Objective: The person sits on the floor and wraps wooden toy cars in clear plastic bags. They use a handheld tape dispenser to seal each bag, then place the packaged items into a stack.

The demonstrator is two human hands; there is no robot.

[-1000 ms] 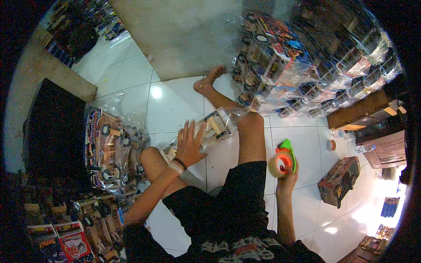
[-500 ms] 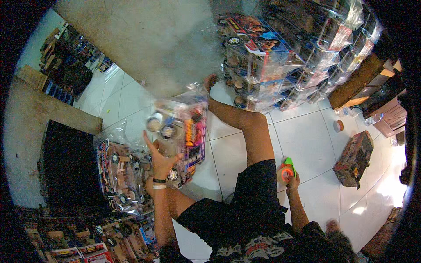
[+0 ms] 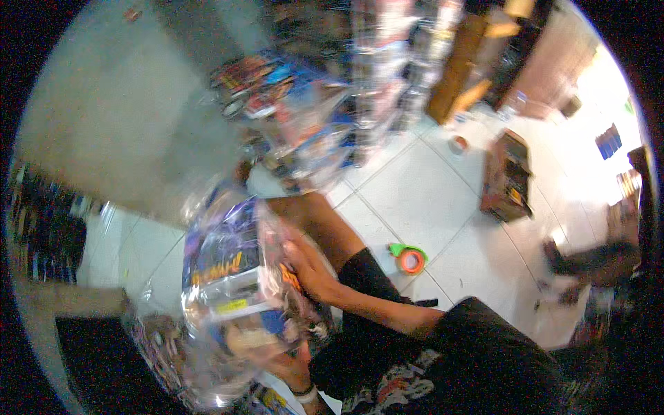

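A toy truck in clear plastic wrap (image 3: pixel 225 270), with purple and blue printed panels, is held up between my hands over my lap. Blur smears much of its detail. My left hand (image 3: pixel 294 370), with bands at the wrist, grips its lower end, the fingers partly hidden by the wrap. Against its right side lies my right hand (image 3: pixel 297 263), fingers bent round the edge and blurred. A green tape dispenser with an orange-rimmed roll (image 3: pixel 409 260) lies on the tiles to the right of my knee, apart from both hands.
Stacked plastic-wrapped toy trucks (image 3: pixel 297 117) stand ahead, beyond my bent leg. On the right floor are an open dark toolbox (image 3: pixel 508 176) and a tape roll (image 3: pixel 458 144). More wrapped toys (image 3: pixel 162 339) and a black panel (image 3: pixel 90 360) are at lower left. A person's limb (image 3: pixel 595 263) shows far right.
My right hand has let go of the tape dispenser, which now rests on the floor, and has come across to the toy truck. The truck has turned and come nearer. The view has swung right.
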